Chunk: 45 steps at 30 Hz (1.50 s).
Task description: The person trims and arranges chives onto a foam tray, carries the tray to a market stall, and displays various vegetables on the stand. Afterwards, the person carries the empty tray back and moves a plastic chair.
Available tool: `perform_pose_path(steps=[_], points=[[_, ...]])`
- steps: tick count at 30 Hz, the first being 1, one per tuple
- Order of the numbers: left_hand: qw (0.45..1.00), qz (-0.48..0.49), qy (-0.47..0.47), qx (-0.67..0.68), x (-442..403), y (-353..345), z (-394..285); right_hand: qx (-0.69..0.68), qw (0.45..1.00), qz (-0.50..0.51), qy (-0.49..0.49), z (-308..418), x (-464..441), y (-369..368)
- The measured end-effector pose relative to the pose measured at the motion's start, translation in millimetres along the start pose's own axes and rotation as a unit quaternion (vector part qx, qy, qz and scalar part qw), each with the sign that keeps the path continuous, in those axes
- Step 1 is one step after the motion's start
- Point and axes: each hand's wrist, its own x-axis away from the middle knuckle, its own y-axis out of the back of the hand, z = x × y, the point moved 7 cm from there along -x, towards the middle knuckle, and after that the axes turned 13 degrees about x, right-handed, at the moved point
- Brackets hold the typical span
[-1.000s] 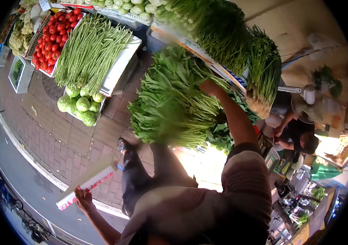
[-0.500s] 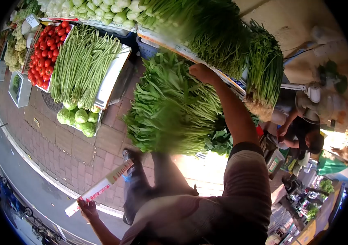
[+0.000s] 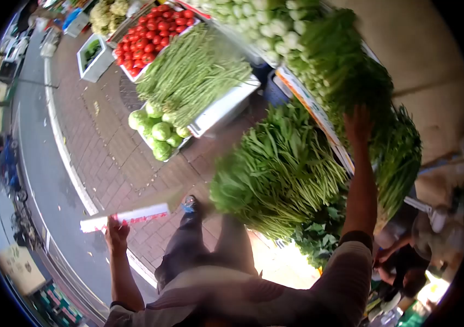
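Note:
My left hand [image 3: 116,233] is closed on the near edge of a shallow cardboard box [image 3: 144,213], brown on top with a white side printed in red, held out over the pavement. My right hand [image 3: 358,126] reaches over the stand onto dark leafy greens [image 3: 365,76]; motion blurs its fingers and I cannot tell whether they grip any. Below that arm lies a big heap of long-stemmed leafy greens [image 3: 292,169]. Thin bunched green stalks [image 3: 401,163] lie right of my right hand.
Long beans [image 3: 191,76] lie on a white foam box [image 3: 226,106], beside tomatoes [image 3: 153,38] and round cabbages [image 3: 161,132]. A blue basket [image 3: 278,92] stands under the stand's edge. A kerb [image 3: 68,158] and road run along the left. Another person [image 3: 406,267] is at lower right.
My right hand has moved from the stand's front edge deeper over the greens. The box in my left hand has turned, now lying more level and showing its brown face. The view has swung left.

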Motion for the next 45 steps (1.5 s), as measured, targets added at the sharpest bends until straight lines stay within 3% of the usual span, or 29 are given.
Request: perform_pose_path(steps=[1,2,4,5,7,10,12,15,17,19,20,21,22,26,30,34,37,39,45], points=[[1.000,0.012,-0.017,0.007,8.4,-11.6,-4.9,0.035,0.991,0.127,0.004,-4.1,4.8,-34.2],[1.000,-0.011,-0.026,-0.006,15.0,-15.6,-9.0,0.057,0.981,0.186,0.012,-8.6,9.9,-52.9],[0.999,-0.035,-0.039,-0.015,13.8,-13.8,-18.7,-0.010,0.997,0.071,0.000,-29.1,-0.1,-89.9],[0.998,-0.039,-0.043,-0.014,14.7,-6.7,-22.9,0.046,0.996,0.058,-0.043,-15.7,14.0,-30.3],[0.996,-0.043,-0.080,0.004,19.6,-9.3,-38.0,0.031,0.990,-0.128,-0.054,-12.3,25.7,-0.8],[0.996,-0.041,-0.078,0.017,4.9,9.6,-47.0,-0.158,0.969,-0.190,-0.008,38.3,76.1,7.8],[0.995,-0.055,-0.081,0.033,-3.7,19.6,-52.4,-0.203,0.979,-0.014,-0.010,98.7,131.6,-28.2],[0.992,-0.068,-0.098,0.041,-26.8,42.0,-65.9,-0.261,0.928,0.257,0.064,221.1,248.9,-32.1],[0.992,-0.054,-0.098,0.065,-46.3,57.0,-85.0,-0.255,0.885,0.367,0.131,278.7,313.2,-47.7],[0.992,-0.046,-0.090,0.074,-76.9,89.1,-98.4,-0.295,0.857,0.397,0.140,318.7,357.5,-51.5],[0.991,-0.054,-0.090,0.085,-92.7,100.4,-106.7,-0.433,0.844,0.316,0.031,311.8,395.3,-166.3],[0.989,-0.065,-0.088,0.098,-108.2,111.0,-117.0,-0.474,0.740,0.463,-0.114,326.5,413.1,-84.0],[0.987,-0.077,-0.090,0.112,-123.6,122.8,-130.9,-0.419,0.742,0.512,-0.108,345.7,419.3,-67.7],[0.983,-0.077,-0.092,0.137,-176.9,153.8,-186.4,-0.289,0.771,0.567,-0.028,428.5,402.2,-23.0],[0.971,-0.116,-0.120,0.174,-211.5,190.5,-230.5,-0.299,0.771,0.561,-0.051,529.0,358.9,24.8],[0.961,-0.124,-0.148,0.198,-237.1,203.1,-260.1,-0.490,0.714,0.484,0.125,681.1,272.1,115.2],[0.950,-0.149,-0.164,0.220,-264.0,207.5,-288.7,-0.516,0.724,0.438,0.135,777.2,216.8,180.9],[0.941,-0.161,-0.178,0.240,-297.7,213.1,-307.5,-0.516,0.715,0.442,0.166,840.0,185.1,184.3],[0.931,-0.207,-0.170,0.248,-404.0,201.3,-377.4,-0.373,0.756,0.491,0.221,989.4,91.1,217.3]])
